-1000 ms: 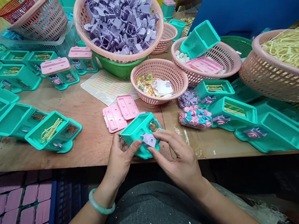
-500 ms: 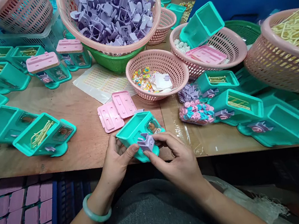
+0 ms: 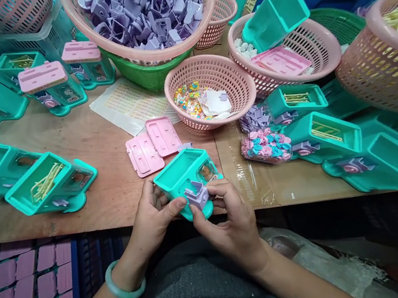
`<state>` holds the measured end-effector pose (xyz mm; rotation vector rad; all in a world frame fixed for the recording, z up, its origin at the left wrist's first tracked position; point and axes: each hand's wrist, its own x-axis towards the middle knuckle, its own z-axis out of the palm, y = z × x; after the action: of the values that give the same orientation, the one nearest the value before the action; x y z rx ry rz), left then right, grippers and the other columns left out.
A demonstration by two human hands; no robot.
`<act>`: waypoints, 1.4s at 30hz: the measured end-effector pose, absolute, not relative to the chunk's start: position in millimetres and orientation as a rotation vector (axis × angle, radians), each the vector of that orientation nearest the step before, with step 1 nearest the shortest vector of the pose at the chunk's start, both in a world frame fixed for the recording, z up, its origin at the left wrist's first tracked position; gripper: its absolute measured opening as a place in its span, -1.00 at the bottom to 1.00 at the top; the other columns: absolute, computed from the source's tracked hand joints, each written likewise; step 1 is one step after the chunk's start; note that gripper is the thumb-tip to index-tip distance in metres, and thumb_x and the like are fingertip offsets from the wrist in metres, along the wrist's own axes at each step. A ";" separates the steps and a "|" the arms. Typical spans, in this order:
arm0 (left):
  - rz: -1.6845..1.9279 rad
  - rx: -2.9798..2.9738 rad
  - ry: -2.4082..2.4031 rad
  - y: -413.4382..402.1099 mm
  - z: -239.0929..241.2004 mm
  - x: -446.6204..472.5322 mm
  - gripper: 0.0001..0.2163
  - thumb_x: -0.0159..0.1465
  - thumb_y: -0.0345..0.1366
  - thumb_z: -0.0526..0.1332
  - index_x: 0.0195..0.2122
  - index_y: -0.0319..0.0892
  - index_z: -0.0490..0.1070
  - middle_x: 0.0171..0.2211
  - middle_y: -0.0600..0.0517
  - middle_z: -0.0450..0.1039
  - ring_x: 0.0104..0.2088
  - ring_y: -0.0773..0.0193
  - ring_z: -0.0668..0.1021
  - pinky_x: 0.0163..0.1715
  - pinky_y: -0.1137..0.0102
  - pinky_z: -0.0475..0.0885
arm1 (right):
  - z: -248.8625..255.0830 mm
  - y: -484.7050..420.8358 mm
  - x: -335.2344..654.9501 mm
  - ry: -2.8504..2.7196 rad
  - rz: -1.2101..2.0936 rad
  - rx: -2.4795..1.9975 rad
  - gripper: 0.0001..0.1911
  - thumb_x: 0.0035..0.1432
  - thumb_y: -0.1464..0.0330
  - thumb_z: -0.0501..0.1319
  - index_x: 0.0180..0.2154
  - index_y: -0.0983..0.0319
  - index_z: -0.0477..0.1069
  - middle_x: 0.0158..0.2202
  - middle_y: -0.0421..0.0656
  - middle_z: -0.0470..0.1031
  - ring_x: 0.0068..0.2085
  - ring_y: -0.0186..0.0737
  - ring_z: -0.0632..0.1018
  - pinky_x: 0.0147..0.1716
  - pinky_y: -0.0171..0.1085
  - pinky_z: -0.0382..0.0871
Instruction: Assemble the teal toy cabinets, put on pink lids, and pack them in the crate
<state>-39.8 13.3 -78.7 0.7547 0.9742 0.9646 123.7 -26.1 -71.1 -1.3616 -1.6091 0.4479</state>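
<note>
At the table's front edge my left hand [image 3: 156, 213] grips a teal plastic box [image 3: 181, 168] by its left side, thumb on the front. The box is tilted, its open top showing no lid. My right hand [image 3: 229, 224] pinches a small purple plastic part [image 3: 197, 194] between thumb and fingers, against the box's front. Whether the part is seated there I cannot tell. A clear window with a brown figure [image 3: 205, 172] shows beside it. Just behind the box lie two pink lids [image 3: 145, 155], with a small purple piece [image 3: 185, 146] near them.
A large pink basket [image 3: 72, 18] of purple parts stands at the back. A smaller pink basket [image 3: 240, 77] holds colourful bits and white cards. Teal boxes with yellow sticks [image 3: 39, 189] line the left; more teal boxes [image 3: 335, 130] and a bag of rosettes [image 3: 265, 146] are at right.
The view has shifted slightly. Both hands keep hold of the box and the purple part, which sits in nearly the same place on the front, turned a little.
</note>
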 end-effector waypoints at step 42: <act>0.831 1.291 0.987 15.1 -91.1 -49.5 -0.36 0.14 -0.17 0.53 0.19 -0.04 0.31 0.20 -0.10 0.46 0.20 -0.06 0.51 0.22 0.06 0.40 | -89.1 -13.1 187.3 -1.708 1.138 -1.158 -0.37 0.25 0.19 0.39 0.28 -0.22 0.27 0.51 -0.18 -0.05 0.49 0.08 0.13 0.36 0.22 0.25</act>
<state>-49.5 15.1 -91.1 1.2910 0.9871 0.8312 187.3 -13.1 -89.1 -1.1584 -1.7075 1.1377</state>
